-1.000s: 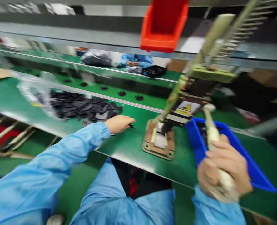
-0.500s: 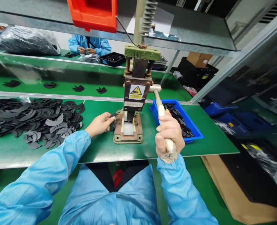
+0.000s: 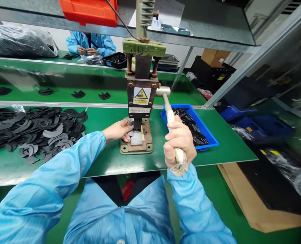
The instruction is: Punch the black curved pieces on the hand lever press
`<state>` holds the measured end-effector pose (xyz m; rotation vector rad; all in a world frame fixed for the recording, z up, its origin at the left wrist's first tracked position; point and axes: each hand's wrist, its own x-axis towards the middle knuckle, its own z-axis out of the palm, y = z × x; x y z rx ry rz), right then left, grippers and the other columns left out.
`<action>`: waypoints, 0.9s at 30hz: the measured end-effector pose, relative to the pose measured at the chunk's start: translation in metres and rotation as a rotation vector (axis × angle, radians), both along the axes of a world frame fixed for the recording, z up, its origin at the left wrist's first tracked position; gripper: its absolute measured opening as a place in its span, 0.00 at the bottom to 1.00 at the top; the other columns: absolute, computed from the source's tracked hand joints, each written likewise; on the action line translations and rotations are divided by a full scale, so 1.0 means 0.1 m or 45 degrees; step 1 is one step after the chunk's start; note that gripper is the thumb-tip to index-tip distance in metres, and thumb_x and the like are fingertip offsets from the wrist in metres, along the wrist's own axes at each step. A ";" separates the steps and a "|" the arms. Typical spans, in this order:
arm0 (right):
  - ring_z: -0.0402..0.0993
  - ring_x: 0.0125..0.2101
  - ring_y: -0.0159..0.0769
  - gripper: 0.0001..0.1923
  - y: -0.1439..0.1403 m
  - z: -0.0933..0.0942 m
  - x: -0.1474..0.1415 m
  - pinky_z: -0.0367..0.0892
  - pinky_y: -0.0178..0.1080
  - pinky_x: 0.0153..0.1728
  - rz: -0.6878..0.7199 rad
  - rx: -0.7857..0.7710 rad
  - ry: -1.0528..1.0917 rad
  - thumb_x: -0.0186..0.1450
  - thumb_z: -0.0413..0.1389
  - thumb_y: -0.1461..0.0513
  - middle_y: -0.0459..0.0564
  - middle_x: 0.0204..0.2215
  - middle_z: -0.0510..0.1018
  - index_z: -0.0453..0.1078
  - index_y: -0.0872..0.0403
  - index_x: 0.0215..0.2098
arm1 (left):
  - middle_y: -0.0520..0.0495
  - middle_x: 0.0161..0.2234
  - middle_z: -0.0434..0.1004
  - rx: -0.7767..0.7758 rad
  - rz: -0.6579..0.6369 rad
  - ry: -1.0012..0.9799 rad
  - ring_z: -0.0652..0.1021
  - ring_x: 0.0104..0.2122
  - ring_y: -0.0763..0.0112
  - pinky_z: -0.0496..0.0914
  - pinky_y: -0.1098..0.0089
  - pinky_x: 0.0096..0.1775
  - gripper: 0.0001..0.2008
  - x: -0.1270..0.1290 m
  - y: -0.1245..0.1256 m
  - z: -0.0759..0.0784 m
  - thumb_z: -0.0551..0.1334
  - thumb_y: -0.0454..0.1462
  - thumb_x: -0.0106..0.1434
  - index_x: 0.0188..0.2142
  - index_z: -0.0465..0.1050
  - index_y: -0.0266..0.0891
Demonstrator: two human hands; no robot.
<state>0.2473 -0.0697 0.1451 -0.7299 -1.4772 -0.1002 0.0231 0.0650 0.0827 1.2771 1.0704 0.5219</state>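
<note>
A worker's right hand point(image 3: 179, 141) was closed around the press lever point(image 3: 171, 126) while the left hand point(image 3: 118, 130) pinched a black part point(image 3: 130, 124) at the die of the hand press point(image 3: 139, 101). Judging by the frame, fingers had to clear the die before any pull. A blue tray point(image 3: 209, 135) sat beside it.

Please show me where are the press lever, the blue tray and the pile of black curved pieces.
press lever point(image 3: 169, 113), head view, on the pale shaft above the right hand.
blue tray point(image 3: 209, 135), head view, on its right rim.
pile of black curved pieces point(image 3: 35, 130), head view, on the middle of the heap.
</note>
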 end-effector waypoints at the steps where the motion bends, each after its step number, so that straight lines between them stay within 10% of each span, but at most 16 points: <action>1: 0.79 0.47 0.46 0.07 0.00 0.00 0.00 0.69 0.72 0.66 0.006 0.002 -0.001 0.68 0.59 0.52 0.46 0.30 0.75 0.71 0.44 0.33 | 0.54 0.28 0.78 0.003 0.001 0.018 0.82 0.20 0.70 0.76 0.73 0.22 0.17 0.02 0.00 0.03 0.72 0.44 0.67 0.43 0.67 0.41; 15: 0.80 0.46 0.43 0.09 0.02 0.04 -0.02 0.71 0.69 0.65 0.046 0.063 0.013 0.69 0.61 0.56 0.44 0.31 0.76 0.70 0.49 0.32 | 0.51 0.22 0.78 -0.042 -0.025 0.424 0.81 0.21 0.65 0.72 0.71 0.24 0.14 0.19 0.02 0.22 0.69 0.42 0.69 0.50 0.71 0.40; 20: 0.82 0.42 0.45 0.08 0.09 0.07 -0.02 0.75 0.69 0.60 0.015 0.170 0.035 0.64 0.64 0.58 0.46 0.29 0.77 0.72 0.50 0.29 | 0.45 0.28 0.80 0.533 0.065 0.337 0.80 0.24 0.64 0.71 0.66 0.29 0.13 0.19 -0.34 0.14 0.64 0.40 0.71 0.51 0.72 0.37; 27: 0.86 0.40 0.54 0.11 0.16 0.10 0.06 0.77 0.72 0.56 0.007 0.136 0.047 0.57 0.69 0.51 0.47 0.28 0.81 0.76 0.44 0.32 | 0.40 0.44 0.81 0.837 0.210 0.333 0.81 0.41 0.60 0.77 0.61 0.42 0.13 -0.73 -0.97 -0.13 0.60 0.43 0.73 0.52 0.77 0.42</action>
